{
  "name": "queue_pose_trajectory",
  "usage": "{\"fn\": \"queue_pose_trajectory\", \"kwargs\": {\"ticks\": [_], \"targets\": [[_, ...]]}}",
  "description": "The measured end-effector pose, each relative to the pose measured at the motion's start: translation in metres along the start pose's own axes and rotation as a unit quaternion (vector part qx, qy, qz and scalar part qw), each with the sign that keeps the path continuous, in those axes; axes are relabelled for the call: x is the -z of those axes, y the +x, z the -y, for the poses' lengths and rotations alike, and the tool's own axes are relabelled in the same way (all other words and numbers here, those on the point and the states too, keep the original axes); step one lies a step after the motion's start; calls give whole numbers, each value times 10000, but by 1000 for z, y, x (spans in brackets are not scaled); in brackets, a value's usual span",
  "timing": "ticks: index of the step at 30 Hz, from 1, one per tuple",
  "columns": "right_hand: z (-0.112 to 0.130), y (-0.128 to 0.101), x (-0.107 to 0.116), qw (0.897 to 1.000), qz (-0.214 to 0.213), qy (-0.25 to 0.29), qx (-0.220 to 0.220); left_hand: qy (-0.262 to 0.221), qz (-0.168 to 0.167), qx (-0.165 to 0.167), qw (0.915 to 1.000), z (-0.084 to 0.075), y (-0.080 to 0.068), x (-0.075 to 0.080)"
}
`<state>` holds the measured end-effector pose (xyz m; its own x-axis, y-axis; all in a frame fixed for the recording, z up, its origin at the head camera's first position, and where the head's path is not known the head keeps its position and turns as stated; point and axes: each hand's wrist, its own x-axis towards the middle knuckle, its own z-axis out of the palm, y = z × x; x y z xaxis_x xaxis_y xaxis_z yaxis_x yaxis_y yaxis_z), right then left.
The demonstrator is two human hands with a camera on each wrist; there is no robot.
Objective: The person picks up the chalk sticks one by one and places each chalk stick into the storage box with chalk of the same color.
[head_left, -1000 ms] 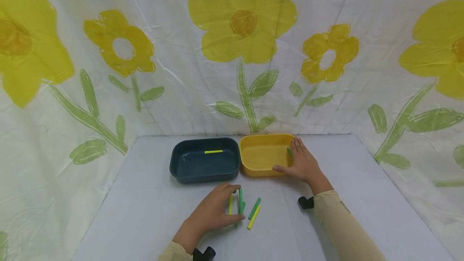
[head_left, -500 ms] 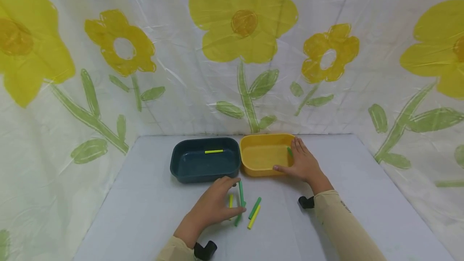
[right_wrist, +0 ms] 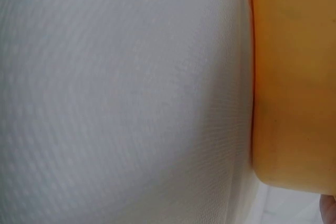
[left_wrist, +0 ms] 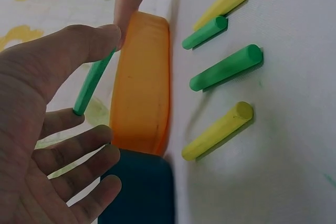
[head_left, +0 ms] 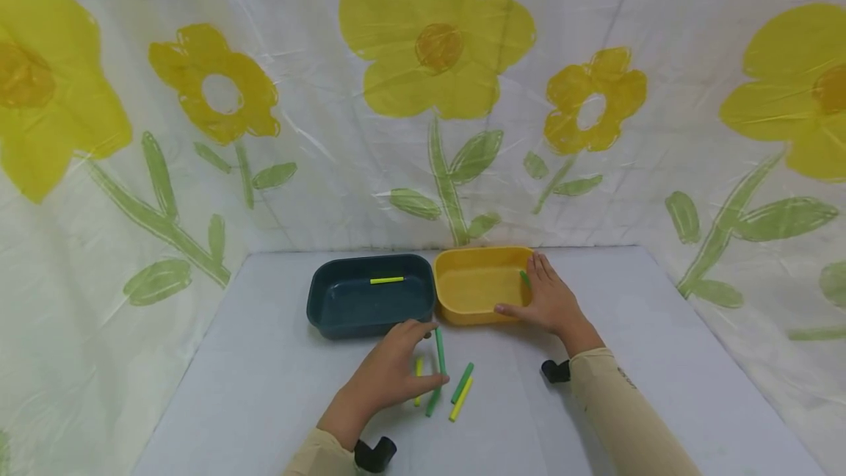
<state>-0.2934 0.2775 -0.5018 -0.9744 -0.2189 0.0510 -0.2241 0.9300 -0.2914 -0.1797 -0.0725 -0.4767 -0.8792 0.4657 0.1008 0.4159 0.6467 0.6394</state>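
Note:
My left hand pinches a green chalk stick between thumb and a fingertip, its other fingers spread in the left wrist view. It hovers over the table, in front of the tubs. Below and beside it lie a yellow chalk, a green chalk, and another green and yellow pair side by side. My right hand rests on the right end of the yellow tub, fingers straight over the rim and thumb out along the front. A green chalk inside that tub is partly hidden by the fingers.
A dark blue tub stands left of the yellow one, close against it, with a yellow chalk lying inside. White cloth covers the table. Behind it hangs a flower-painted curtain.
Holding the green chalk, my left hand has risen a little and moved toward the tubs, uncovering more of the green chalk below. My right hand stays on the yellow tub.

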Motion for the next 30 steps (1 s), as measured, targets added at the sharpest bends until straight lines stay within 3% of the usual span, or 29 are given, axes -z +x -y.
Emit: {"fn": "queue_pose_trajectory", "kwargs": {"ticks": [9, 22, 30], "targets": [[1, -2, 2, 10000, -39, -18, 28, -66, 1, 150, 9999, -2, 6, 5], [1, 0, 0, 10000, 26, -44, -1, 30, -107, 12, 9999, 1, 14, 9], [1, 0, -1, 10000, 29, -58, -11, -220, -118, -28, 9997, 3, 21, 11]]}}
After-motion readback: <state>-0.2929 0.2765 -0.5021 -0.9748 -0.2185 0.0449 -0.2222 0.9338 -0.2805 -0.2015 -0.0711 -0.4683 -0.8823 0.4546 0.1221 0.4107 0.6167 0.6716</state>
